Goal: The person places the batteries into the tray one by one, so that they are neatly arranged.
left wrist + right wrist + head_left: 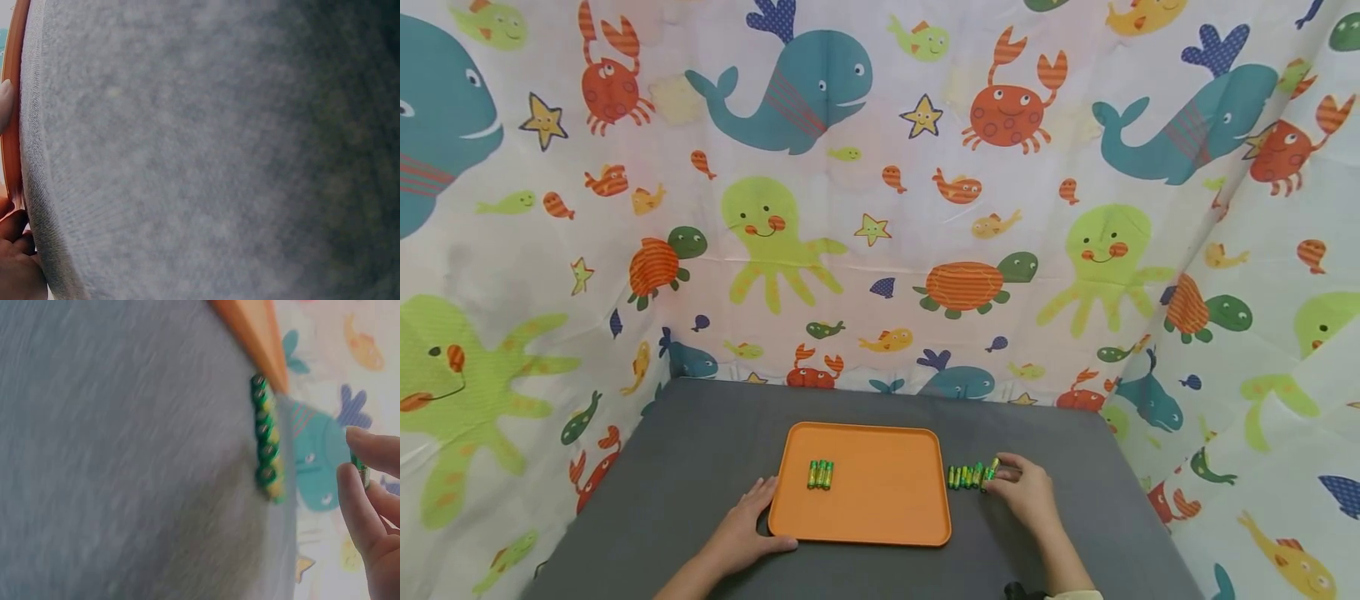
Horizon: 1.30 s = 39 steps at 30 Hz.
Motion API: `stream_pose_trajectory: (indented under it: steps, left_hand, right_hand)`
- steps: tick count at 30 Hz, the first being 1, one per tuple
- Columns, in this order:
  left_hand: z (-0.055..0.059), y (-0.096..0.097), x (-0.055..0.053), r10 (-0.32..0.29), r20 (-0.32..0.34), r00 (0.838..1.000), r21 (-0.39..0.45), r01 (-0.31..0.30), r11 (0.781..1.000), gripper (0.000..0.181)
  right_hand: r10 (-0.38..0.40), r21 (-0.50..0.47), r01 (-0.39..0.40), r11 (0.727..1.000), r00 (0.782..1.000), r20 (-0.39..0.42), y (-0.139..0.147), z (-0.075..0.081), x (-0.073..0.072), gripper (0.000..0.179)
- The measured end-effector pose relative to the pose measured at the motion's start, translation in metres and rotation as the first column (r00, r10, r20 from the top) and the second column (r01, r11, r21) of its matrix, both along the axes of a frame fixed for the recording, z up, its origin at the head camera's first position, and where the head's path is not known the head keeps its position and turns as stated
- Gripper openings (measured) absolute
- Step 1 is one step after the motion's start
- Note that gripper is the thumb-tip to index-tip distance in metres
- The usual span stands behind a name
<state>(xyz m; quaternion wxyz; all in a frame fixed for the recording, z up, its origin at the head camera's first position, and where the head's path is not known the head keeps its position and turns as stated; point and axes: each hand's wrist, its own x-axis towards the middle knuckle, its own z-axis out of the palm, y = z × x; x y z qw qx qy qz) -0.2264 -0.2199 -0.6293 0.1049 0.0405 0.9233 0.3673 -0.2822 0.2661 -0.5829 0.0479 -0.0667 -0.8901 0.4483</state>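
Note:
My left hand (pixel 741 527) rests against the left side of an orange tray (pixel 880 500), fingers along the left rim and thumb at the near-left corner. In the left wrist view only parts of this hand (pixel 19 262) show beside the tray's edge (pixel 12 144). Three green-and-yellow batteries (pixel 820 475) lie side by side on the tray's left half. Right of the tray, my right hand (pixel 1026 496) pinches one battery (pixel 358 464) between thumb and fingertips, tilted and largely covered by them. Beside that hand stretches a row of several similar batteries (pixel 964 477).
A dark grey tabletop (pixel 715 433) carries everything. Behind and at both sides hangs a white curtain (pixel 865 275) printed with sea animals. A small black object (pixel 1018 591) shows by the right sleeve at the near edge.

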Motion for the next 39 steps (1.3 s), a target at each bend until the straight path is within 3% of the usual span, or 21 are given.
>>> stream_pose_trajectory:
  steps: [6, 21, 28, 39]
  left_hand:
    - [-0.001, -0.001, 0.000, 0.011, 0.004, 1.000, 0.005, -0.011, 1.000, 0.120]
    - [-0.001, -0.004, -0.001, 0.003, 0.015, 1.000, -0.003, -0.003, 1.000, 0.121]
    - [-0.003, -0.002, -0.003, 0.007, 0.015, 1.000, -0.005, -0.007, 1.000, 0.123]
    - [0.002, -0.001, 0.000, -0.002, 0.008, 1.000, -0.007, 0.002, 1.000, 0.120]
  right_hand:
    - [0.005, -0.087, -0.007, 0.996, 1.000, -0.019, -0.026, 0.013, 0.003, 0.058]
    - [0.144, -0.084, -0.148, 0.985, 0.988, -0.046, -0.089, 0.034, -0.005, 0.056]
    - [0.227, -0.087, -0.234, 0.968, 0.970, -0.087, -0.108, 0.037, -0.006, 0.057]
    - [0.291, -0.132, -0.295, 0.946, 0.956, -0.048, -0.129, 0.033, -0.013, 0.057]
